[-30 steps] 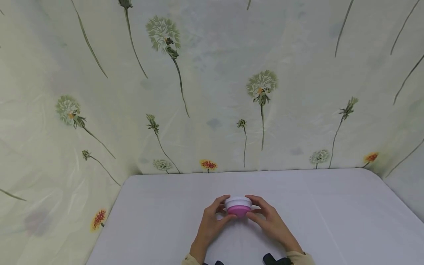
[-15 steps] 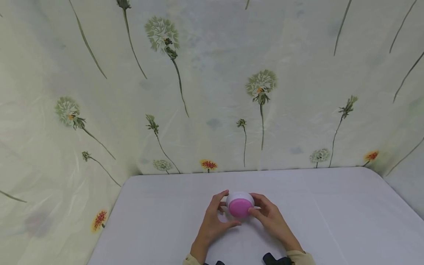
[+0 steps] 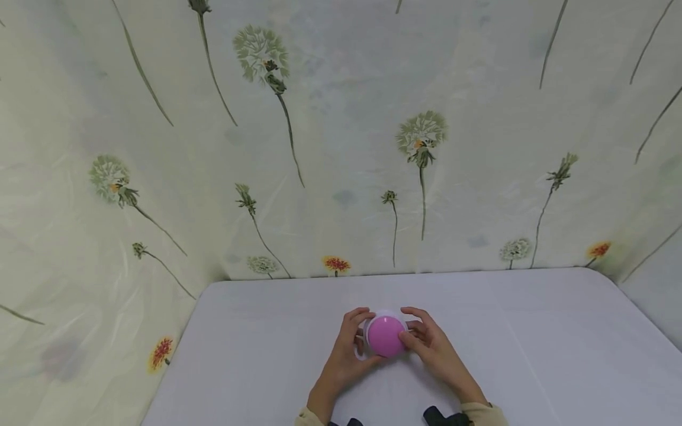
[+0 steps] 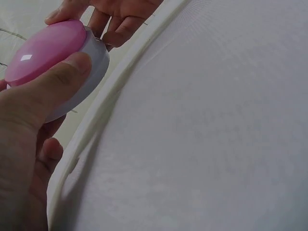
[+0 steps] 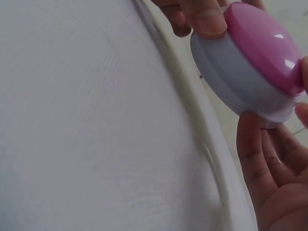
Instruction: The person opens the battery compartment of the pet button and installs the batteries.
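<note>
Both hands hold a round white piece with a glossy pink domed face (image 3: 386,336) above the white table, the pink side turned up toward the head camera. My left hand (image 3: 344,349) grips its left side, the thumb pressed on the white rim (image 4: 98,60) and the other fingers curled behind. On the right side, my right hand (image 3: 434,349) pinches it, with the thumb on the edge of the pink face and fingers under the white body (image 5: 226,72). In the right wrist view the pink dome (image 5: 264,45) bulges from the wider white base.
A white cloth covers the table (image 3: 256,355), whose rounded far edge meets a curtain (image 3: 341,148) printed with dandelions and orange flowers. Black straps or mounts (image 3: 444,417) sit at the wrists by the beige sleeves (image 3: 482,414).
The round piece has tilted in the hands, so its pink face now points up toward the head camera instead of showing below the white part. The left thumb left its edge, then came back.
</note>
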### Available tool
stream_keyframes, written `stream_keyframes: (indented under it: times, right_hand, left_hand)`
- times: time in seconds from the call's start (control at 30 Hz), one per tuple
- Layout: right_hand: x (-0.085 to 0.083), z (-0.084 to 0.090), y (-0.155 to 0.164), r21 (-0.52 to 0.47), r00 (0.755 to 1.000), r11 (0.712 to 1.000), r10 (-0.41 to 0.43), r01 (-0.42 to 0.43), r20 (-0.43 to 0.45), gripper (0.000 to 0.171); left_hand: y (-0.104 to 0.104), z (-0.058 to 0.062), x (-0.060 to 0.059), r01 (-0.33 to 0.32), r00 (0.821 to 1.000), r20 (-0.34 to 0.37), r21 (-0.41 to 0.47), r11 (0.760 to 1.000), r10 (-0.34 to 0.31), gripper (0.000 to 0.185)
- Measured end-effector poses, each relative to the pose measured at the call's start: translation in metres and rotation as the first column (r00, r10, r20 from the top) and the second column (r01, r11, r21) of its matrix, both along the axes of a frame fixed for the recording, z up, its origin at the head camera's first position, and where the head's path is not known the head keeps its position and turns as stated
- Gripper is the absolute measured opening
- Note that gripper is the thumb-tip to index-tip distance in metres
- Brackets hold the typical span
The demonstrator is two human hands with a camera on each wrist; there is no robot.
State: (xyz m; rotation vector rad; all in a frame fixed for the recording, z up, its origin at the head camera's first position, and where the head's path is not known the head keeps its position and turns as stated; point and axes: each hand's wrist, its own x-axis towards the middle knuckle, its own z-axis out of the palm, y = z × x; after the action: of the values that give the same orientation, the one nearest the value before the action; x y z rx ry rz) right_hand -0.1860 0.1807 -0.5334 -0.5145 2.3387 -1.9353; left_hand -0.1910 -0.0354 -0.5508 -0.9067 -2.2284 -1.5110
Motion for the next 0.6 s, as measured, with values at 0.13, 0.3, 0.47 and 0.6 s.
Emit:
stream_keyframes:
  times: [0.13,0.3,0.47,0.6]
  right_hand:
    - [0.0006,0.0005,0.0023,0.039,0.999,0.999,0.011,-0.01,-0.04,0.046]
    - [0.002,0.003,0.0045,0.107,0.998,0.994,0.033,-0.027,-0.057,0.05]
    - [0.004,0.0034,0.0057,0.232,0.995,0.973,0.032,-0.01,-0.092,0.069]
    - [0.0045,-0.0012,0.006,0.318,0.985,0.947,0.004,0.052,-0.173,0.072]
  left_hand:
    - [0.0015,0.0012,0.0009,-0.01,0.998,0.067,0.017,1.0,0.008,0.083]
    - [-0.0004,-0.0041,-0.0008,-0.068,0.993,0.097,-0.027,0.997,0.071,0.083]
    - [-0.0026,-0.0056,-0.0015,-0.149,0.987,0.043,-0.113,0.982,0.155,0.081]
    - [-0.0023,-0.0059,-0.0022,-0.219,0.976,-0.031,-0.191,0.957,0.217,0.081]
